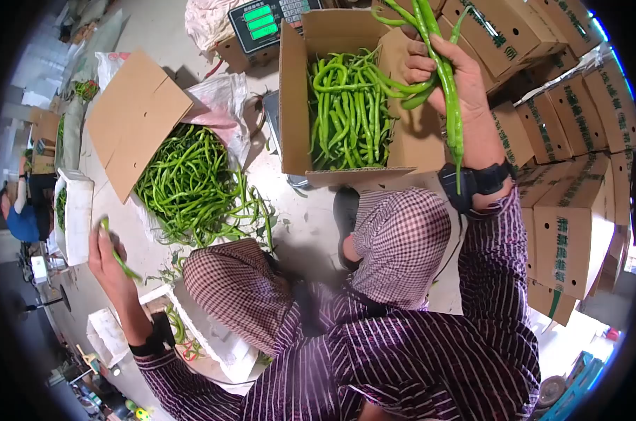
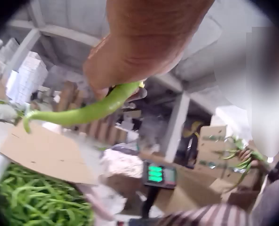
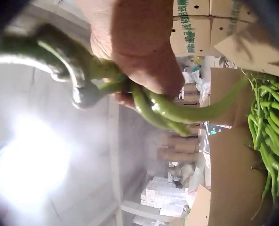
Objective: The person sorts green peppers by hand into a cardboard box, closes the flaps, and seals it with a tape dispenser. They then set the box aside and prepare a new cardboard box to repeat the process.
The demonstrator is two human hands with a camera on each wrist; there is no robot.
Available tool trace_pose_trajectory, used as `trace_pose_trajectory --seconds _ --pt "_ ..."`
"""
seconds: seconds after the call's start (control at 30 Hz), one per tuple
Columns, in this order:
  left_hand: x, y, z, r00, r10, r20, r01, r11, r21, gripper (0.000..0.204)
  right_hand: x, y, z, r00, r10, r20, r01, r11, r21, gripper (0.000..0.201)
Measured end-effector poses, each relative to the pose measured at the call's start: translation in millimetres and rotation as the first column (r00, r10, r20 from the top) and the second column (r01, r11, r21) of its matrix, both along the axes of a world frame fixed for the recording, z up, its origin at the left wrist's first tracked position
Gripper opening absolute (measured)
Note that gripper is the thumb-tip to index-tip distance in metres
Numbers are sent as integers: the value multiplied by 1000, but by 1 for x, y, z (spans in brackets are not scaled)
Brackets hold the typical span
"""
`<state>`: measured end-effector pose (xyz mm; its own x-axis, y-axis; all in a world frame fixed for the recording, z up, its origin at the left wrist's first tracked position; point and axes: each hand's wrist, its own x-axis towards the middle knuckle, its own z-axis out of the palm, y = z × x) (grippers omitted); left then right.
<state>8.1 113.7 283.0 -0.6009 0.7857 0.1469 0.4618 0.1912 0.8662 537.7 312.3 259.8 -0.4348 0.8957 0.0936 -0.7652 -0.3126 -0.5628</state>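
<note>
My right hand (image 1: 462, 74) grips a bunch of long green chili peppers (image 1: 450, 105), raised over the right side of an open cardboard box (image 1: 295, 133). Inside the box, more green peppers (image 1: 349, 116) lie mostly lengthwise. Off to the left, my left hand (image 1: 114, 270) pinches a single green pepper (image 2: 90, 112) between thumb and fingers. It is held well away from the heap of loose peppers (image 1: 192, 186), which spills from a plastic sack (image 1: 223, 116). A flat cardboard sheet (image 1: 139, 123) covers part of that heap.
A scale display (image 1: 262, 24) with green digits stands behind the box. Stacked cartons (image 1: 574, 224) line the right side. White foam boxes (image 1: 76, 217) stand on the left, one (image 1: 227, 351) beside my leg holding a few peppers. Another person (image 1: 23, 217) is at the far left.
</note>
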Motion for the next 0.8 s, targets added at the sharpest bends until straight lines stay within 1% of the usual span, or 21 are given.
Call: trace_pose_trajectory --seconds 0.03,0.07,0.1,0.17,0.2,0.23,0.3,0.33,0.37,0.43,0.47,0.5,0.53,0.57,0.6,0.63,0.67,0.7,0.73,0.77,0.8 --pt "-26 -19 -14 987 6 -161 -21 995 -93 30 3 1 0 988 -63 139 72 995 -63 35" --pt "-50 -39 -29 968 30 -249 -66 988 -139 30 10 7 -3 965 -74 253 100 991 -93 29" --pt "-76 -63 -44 941 47 -336 -114 976 -183 30 13 12 -8 964 -65 257 95 990 -107 29" --pt "-141 -120 -77 873 72 -482 -249 916 -315 31 14 21 -18 871 -189 453 257 962 -93 25" --pt "-168 -151 -93 827 80 -557 -330 871 -364 31 8 25 -19 850 -225 476 304 948 -96 23" --pt "-192 -180 -108 775 75 -627 -408 818 -405 31 1 29 -22 849 -219 480 303 947 -104 23" --pt "-231 -232 -141 804 110 -584 -480 700 -529 29 -14 35 -29 847 -79 526 176 975 -137 23" --pt "-225 -245 -147 812 165 -560 -511 665 -544 28 -34 35 -36 785 -152 600 302 941 -156 25" --pt "-220 -254 -153 815 221 -536 -539 630 -559 27 -40 48 -55 777 -21 630 209 951 -226 24" --pt "-225 -274 -170 805 182 -565 -557 564 -610 26 -67 45 -61 642 49 765 167 965 -203 22" --pt "-226 -283 -178 820 184 -541 -543 547 -637 26 -66 53 -74 638 53 768 166 965 -205 22" --pt "-233 -297 -187 821 186 -539 -543 544 -640 26 -65 64 -93 576 142 805 79 971 -228 24" --pt "-245 -313 -198 773 104 -626 -565 561 -605 25 -65 73 -103 503 223 835 -7 967 -254 25" --pt "-250 -326 -205 711 25 -703 -582 581 -568 24 -67 76 -101 498 223 838 -11 968 -251 25" --pt "-249 -335 -203 685 -8 -728 -606 548 -577 24 -71 75 -95 561 197 804 81 954 -290 28" --pt "-254 -346 -204 689 -4 -725 -606 545 -579 24 -77 71 -86 618 162 769 171 927 -333 32" --pt "-257 -355 -203 685 53 -727 -649 499 -575 23 -81 67 -71 664 98 742 200 932 -302 38" --pt "-261 -363 -203 675 108 -730 -688 448 -571 22 -81 72 -72 661 105 743 194 933 -304 38" --pt "-253 -361 -194 692 109 -713 -689 394 -609 23 -79 74 -74 645 75 761 241 924 -296 38" --pt "-245 -359 -187 691 111 -715 -691 392 -607 23 -75 77 -75 628 41 777 289 915 -282 39" --pt "-236 -359 -182 660 89 -746 -724 339 -601 23 -71 76 -78 542 78 837 316 904 -289 38"
